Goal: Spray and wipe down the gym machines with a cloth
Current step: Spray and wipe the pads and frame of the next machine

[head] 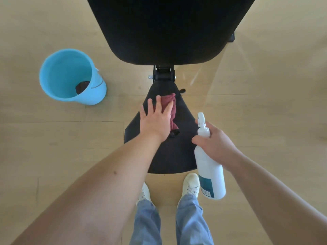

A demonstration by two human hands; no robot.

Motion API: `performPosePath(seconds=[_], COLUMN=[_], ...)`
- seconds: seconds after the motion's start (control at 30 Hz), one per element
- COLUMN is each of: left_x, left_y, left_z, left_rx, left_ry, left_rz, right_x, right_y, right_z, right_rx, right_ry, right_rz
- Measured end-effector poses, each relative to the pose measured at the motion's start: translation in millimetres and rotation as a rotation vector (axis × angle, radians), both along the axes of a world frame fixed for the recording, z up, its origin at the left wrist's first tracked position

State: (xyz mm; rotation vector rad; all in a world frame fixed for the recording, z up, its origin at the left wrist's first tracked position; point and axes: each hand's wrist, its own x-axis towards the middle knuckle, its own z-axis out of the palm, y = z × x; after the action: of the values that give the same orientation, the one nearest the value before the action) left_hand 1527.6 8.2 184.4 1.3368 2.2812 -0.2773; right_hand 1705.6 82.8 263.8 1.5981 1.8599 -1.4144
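Arms outstretched — L hand flat on cloth, R hand gripping bottle

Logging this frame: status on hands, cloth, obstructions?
Left hand flat on cloth on seat. Right hand grips spray bottle. Bucket stands apart, left.

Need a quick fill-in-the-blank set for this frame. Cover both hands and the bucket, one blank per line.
1. The right hand grips a white spray ____ by its neck.
2. The left hand presses flat on a maroon ____ lying on the black seat pad.
3. The bucket standing on the floor is ____ in colour.

Missing words: bottle; cloth; blue.
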Motion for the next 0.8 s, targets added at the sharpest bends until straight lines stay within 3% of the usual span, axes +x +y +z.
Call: performPosePath(seconds=[0.13, 0.3, 0.43, 0.57, 0.8], left_x=[-10.3, 17.0, 41.1, 45.4, 54.6], left_y=[-3.8, -46.9, -74.9, -88.7, -126.1], left_z=[5.0, 24.3, 57.3, 103.8, 185.8], left_rx=[-0.093, -0.056, -0.084, 0.124, 0.311], left_ry=[-0.030, -0.006, -0.153, -0.380, -0.476], left_rz=[0.179, 0.090, 0.150, 0.390, 0.591], right_x=[0.8, 2.3, 1.2, 1.1, 4.1], right_y=[-1.6, -8.9, -19.7, -31.5, -72.3], right_z=[1.5, 21.6, 51.1, 88.0, 143.1], right_rx=[0.013, 0.001, -0.003, -0.014, 0.023], right_ry=[-0.012, -0.014, -0.010, 0.034, 0.103], right_rz=[0.025, 0.060, 0.127, 0.211, 0.345])
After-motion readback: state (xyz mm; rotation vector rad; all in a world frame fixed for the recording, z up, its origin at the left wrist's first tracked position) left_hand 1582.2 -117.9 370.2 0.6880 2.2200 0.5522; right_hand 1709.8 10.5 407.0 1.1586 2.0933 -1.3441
